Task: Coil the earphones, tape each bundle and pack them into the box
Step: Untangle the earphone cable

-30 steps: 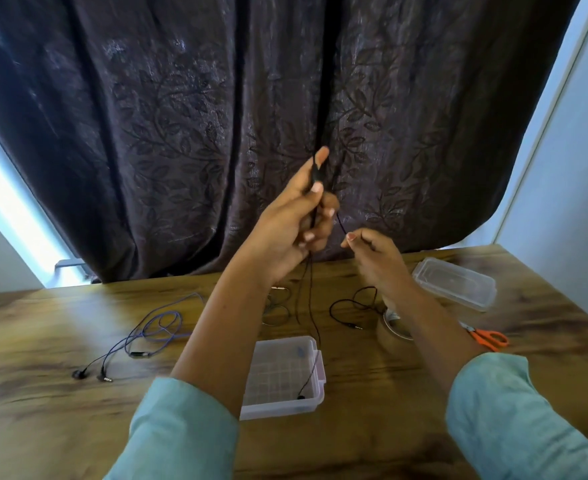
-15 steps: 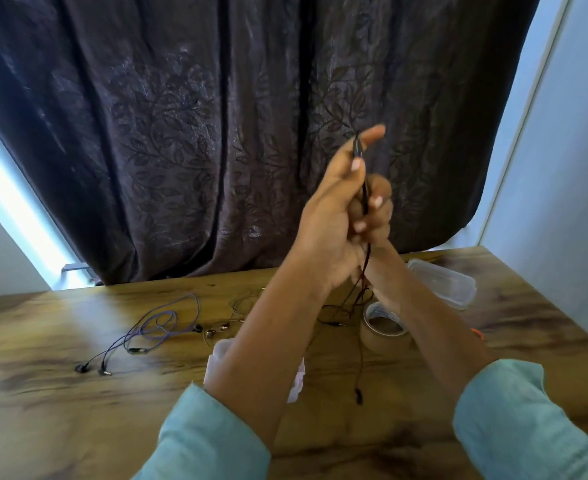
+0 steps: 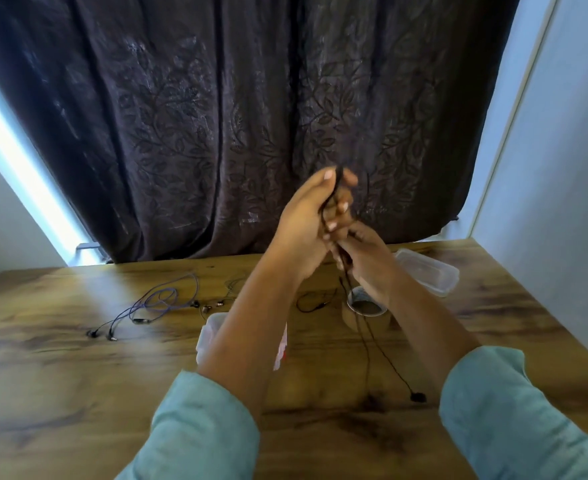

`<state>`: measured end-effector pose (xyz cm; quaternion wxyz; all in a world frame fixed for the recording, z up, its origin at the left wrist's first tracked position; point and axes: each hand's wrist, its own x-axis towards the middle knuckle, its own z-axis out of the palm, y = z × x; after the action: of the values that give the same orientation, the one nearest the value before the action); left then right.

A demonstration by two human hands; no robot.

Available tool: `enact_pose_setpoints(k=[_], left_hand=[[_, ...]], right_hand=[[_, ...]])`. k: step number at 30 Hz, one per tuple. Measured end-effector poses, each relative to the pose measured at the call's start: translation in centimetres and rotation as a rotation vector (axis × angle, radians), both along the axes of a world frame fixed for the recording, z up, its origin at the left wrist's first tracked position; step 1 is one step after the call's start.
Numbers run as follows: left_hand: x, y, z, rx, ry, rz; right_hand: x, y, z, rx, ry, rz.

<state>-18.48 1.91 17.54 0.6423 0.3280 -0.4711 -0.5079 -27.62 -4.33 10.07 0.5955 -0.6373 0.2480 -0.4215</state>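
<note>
My left hand is raised above the table and holds coils of a black earphone cable around its fingers. Just below it, my right hand pinches the same cable. The cable's loose end hangs down to the table, with an earbud lying on the wood. The clear plastic box sits under my left forearm, mostly hidden. A roll of brown tape stands beneath my right hand. Purple earphones lie uncoiled at the left.
The box's clear lid lies at the back right of the wooden table. Another black cable and some small earbuds lie near the middle. A dark curtain hangs behind the table.
The view has shifted right. My left hand has dropped lower and my right hand now pinches the cable beside it; the hanging earbud has moved right onto the table.
</note>
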Motion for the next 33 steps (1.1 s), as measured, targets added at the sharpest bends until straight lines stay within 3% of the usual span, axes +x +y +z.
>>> enact_pose_setpoints(k=[2, 5, 8, 10, 12, 13, 16, 18, 20, 22, 25, 27, 30, 33], left_hand=[[0.0, 1.4, -2.0, 0.113, -0.063, 0.010], [0.0, 3.5, -5.1, 0.220, -0.282, -0.059], [1.0, 4.8, -7.2, 0.329, -0.782, -0.070], [1.9, 5.0, -8.0, 0.316, -1.062, 0.215], [2.6, 5.3, -8.1, 0.235, -0.976, 0.540], [2.9, 5.3, -8.1, 0.190, -0.896, 0.605], [3.3, 5.5, -7.6, 0.105, -0.771, 0.525], [2.5, 5.7, -6.7, 0.070, -0.500, 0.394], [2.1, 5.4, -6.4, 0.030, -0.252, 0.328], [1.9, 5.3, -6.3, 0.027, -0.385, 0.373], [2.2, 4.9, -6.0, -0.020, -0.927, 0.548], [2.6, 5.0, -5.8, -0.127, -1.091, 0.636], [3.4, 5.3, -5.2, -0.225, -1.194, 0.732], [4.2, 6.0, -5.0, -0.114, -1.110, 0.743]], right_hand=[[-0.2, 0.0, 0.5, -0.060, -0.051, 0.049], [-0.1, 0.0, 2.0, -0.167, 0.029, -0.012], [0.1, -0.1, 2.5, -0.091, -0.026, 0.030], [-0.2, 0.2, 2.2, 0.044, -0.097, 0.158], [-0.8, 0.8, 1.6, 0.124, -0.105, 0.274], [-1.0, 1.2, 1.3, 0.165, -0.107, 0.328], [-1.2, 2.3, 0.7, 0.304, -0.141, 0.398], [-1.4, 2.7, 0.8, 0.368, -0.197, 0.379], [-1.8, 2.8, 0.9, 0.295, -0.167, 0.340], [-2.3, 3.0, 1.1, 0.187, -0.088, 0.328], [-2.6, 3.0, 1.5, 0.125, -0.047, 0.290], [-2.6, 3.0, 1.8, 0.118, -0.036, 0.256], [-2.4, 3.2, 1.7, 0.120, 0.009, 0.266], [-2.1, 3.4, 1.2, 0.018, 0.088, 0.197]])
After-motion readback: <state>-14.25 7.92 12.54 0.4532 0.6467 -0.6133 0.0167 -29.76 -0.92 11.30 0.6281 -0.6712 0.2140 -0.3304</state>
